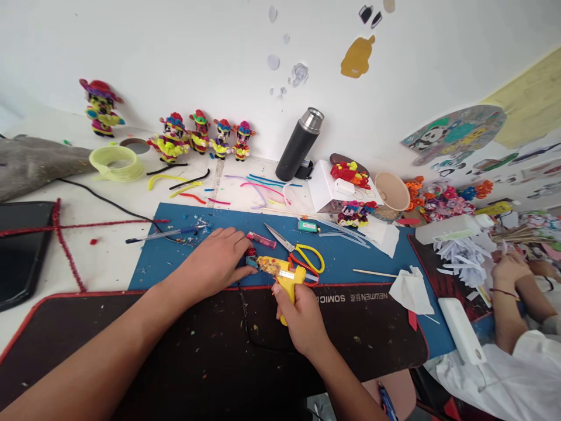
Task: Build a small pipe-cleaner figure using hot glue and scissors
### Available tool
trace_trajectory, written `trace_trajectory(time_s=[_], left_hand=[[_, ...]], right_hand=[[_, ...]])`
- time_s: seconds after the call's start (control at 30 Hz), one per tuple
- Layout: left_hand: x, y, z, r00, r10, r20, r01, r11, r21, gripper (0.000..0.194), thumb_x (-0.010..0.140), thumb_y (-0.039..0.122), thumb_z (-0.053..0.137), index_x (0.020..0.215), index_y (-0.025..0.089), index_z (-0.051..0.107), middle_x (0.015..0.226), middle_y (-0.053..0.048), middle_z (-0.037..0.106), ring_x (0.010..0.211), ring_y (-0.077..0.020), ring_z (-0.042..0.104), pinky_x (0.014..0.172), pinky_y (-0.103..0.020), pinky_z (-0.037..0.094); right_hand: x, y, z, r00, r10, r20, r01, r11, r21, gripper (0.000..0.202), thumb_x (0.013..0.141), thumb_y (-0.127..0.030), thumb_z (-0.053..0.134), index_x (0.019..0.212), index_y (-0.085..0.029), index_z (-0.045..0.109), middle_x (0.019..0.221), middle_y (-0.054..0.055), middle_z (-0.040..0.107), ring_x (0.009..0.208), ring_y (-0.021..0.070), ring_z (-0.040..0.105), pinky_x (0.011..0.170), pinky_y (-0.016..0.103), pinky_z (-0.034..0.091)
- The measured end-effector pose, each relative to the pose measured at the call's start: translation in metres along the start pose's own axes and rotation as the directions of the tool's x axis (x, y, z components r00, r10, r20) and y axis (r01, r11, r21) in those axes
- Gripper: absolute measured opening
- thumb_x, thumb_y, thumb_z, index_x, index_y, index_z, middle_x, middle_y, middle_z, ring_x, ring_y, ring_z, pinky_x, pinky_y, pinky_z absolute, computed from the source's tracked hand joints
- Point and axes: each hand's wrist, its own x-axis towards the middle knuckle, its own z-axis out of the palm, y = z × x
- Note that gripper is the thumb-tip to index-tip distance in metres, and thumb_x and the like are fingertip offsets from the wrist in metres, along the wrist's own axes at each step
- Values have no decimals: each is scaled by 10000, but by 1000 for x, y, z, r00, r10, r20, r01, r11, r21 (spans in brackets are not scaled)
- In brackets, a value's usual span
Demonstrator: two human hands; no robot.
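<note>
At six o'clock from the scissors point(291, 248), the right hand point(303, 318) grips the gun point(280, 271), probably light, stiff, best held by its handle point(289, 288); the left hand point(221, 255) pinches a red piece point(251, 252).

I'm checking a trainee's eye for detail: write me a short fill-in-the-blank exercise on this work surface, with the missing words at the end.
The hand gripping the yellow glue gun is the person's ____ one.
The upright dolls standing left of the black flask number ____.
The mat directly under the scissors is ____ in colour.
In the picture, the pen lies to the ____ of the scissors.

Missing words: right; five; blue; left.
</note>
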Motion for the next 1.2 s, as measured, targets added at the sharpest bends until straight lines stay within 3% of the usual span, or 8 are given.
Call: trace_trajectory(time_s=[0.73,1.2], left_hand=[[-1,-2,3,1000,14,-13,-15,999,-28,382,974,472,717,1150,135,684,1110,-145,711,1065,-345,635,952,-459,474],[-2,-1,6,999,-16,-32,14,998,-58,327,977,451,705,1147,171,689,1103,-134,713,1071,-342,638,973,-467,473]], right_hand=[[0,-2,-1,1000,15,19,-15,1000,24,465,989,-559,577,656,-240,522,555,18,626,544,180,618,565,271,459],[0,2,1,999,54,8,-54,998,41,502,957,-659,577,682,-240,532,559,18,625,543,187,622,546,275,463]])
